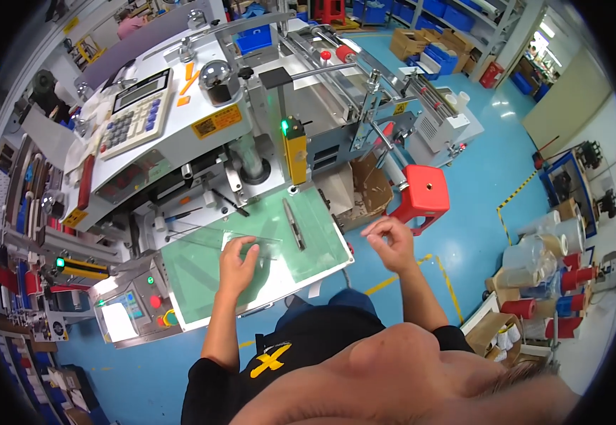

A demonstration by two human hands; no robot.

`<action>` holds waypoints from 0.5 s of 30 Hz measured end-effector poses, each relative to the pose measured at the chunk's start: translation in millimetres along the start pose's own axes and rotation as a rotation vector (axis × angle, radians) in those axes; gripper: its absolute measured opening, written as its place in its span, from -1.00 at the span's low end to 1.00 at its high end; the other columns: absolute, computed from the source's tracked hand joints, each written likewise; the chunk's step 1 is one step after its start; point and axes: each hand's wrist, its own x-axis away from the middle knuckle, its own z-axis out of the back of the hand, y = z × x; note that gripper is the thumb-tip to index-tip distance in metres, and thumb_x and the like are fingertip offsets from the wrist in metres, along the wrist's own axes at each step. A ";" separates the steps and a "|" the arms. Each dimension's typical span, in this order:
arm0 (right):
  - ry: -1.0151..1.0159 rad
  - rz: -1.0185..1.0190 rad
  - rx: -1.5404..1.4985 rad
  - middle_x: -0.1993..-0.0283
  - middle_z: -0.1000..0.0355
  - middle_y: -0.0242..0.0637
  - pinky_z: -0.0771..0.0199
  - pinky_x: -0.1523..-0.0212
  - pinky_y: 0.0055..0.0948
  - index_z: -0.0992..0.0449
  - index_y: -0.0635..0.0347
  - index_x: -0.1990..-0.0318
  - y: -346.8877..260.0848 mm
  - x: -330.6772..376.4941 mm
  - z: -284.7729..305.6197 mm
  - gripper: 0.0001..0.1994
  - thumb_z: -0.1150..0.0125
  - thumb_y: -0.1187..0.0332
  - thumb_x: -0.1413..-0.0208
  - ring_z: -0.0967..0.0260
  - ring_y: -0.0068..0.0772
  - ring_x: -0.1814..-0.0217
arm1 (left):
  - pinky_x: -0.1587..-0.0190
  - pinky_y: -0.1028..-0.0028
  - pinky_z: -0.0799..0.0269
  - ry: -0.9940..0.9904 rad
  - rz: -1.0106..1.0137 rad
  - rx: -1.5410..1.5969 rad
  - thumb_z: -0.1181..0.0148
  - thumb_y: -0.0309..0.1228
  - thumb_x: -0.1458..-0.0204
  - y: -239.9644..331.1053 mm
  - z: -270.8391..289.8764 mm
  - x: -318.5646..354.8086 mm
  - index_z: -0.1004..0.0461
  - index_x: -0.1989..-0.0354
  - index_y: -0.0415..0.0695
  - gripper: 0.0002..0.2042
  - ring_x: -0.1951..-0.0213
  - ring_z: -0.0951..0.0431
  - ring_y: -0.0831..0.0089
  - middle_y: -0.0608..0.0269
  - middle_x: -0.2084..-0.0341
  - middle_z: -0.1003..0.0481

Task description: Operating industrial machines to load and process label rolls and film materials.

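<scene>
**Left hand on a clear sheet at the green cutting mat**

The green cutting mat [251, 255] lies on the machine's front table, and everything here is placed against it. The left hand [238, 263] rests flat near the mat's middle, fingers spread and pressing on a thin clear sheet [251, 243] that lies across the mat; the sheet is nearly see-through, so its exact edges are hard to make out. The hand grips nothing, it only bears down.

The right hand [391, 241] hangs in the air just off the mat's right edge, above the blue floor, fingers loosely curled and open, holding nothing.

On the mat's right part, beyond the left hand, lies a dark slim tool [294, 224], probably a knife or tweezers. At the mat's far right corner stands a yellow sensor post [294, 150] with a green light. A red stool [419, 193] stands on the floor to the right of the mat. A calculator [136, 113] sits on the white machine housing well behind the mat.
</scene>
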 end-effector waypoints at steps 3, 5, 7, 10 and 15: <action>0.053 0.035 -0.009 0.23 -0.51 -0.20 -0.41 0.27 -0.57 -0.42 0.26 0.30 0.9 -48.0 45.7 -0.94 -0.19 0.55 -0.11 -0.39 -0.56 0.30 | -0.03 0.35 -0.37 0.032 -0.011 0.001 -0.20 -0.41 -0.06 -0.8 -10.0 -13.7 -0.53 0.17 -0.22 -0.80 0.10 -0.54 0.19 0.06 0.22 -0.56; 0.051 0.090 0.048 0.20 -0.49 -0.19 -0.39 0.28 -0.58 -0.39 0.25 0.26 -3.6 -88.9 83.4 -0.93 -0.15 0.54 -0.13 -0.34 -0.59 0.31 | -0.01 0.37 -0.38 0.039 0.006 0.040 -0.19 -0.42 -0.06 13.5 -12.1 -25.9 -0.53 0.19 -0.23 -0.81 0.12 -0.55 0.21 0.08 0.22 -0.56; 0.058 0.145 0.066 0.19 -0.49 -0.23 -0.39 0.29 -0.59 -0.39 0.24 0.24 0.3 -135.6 116.4 -0.92 -0.15 0.53 -0.15 -0.33 -0.61 0.31 | 0.01 0.38 -0.39 0.069 0.006 0.055 -0.19 -0.44 -0.06 18.6 -15.5 -36.6 -0.53 0.20 -0.23 -0.83 0.14 -0.56 0.22 0.08 0.24 -0.56; 0.003 0.161 0.228 0.17 -0.49 -0.29 -0.36 0.30 -0.61 -0.40 0.21 0.19 10.5 -215.6 163.6 -0.90 -0.16 0.50 -0.16 -0.33 -0.65 0.30 | 0.04 0.36 -0.40 0.151 -0.054 0.029 -0.18 -0.49 -0.04 30.5 -26.3 -53.3 -0.54 0.22 -0.23 -0.85 0.16 -0.56 0.20 0.06 0.27 -0.56; -0.137 0.077 0.382 0.26 -0.46 -0.41 -0.33 0.31 -0.63 -0.46 0.20 0.17 82.1 -358.0 212.6 -0.87 -0.21 0.40 -0.16 -0.31 -0.71 0.32 | 0.08 0.37 -0.42 0.249 0.059 -0.054 -0.19 -0.50 -0.04 62.4 -59.8 -57.4 -0.55 0.26 -0.23 -0.88 0.21 -0.57 0.22 0.06 0.30 -0.57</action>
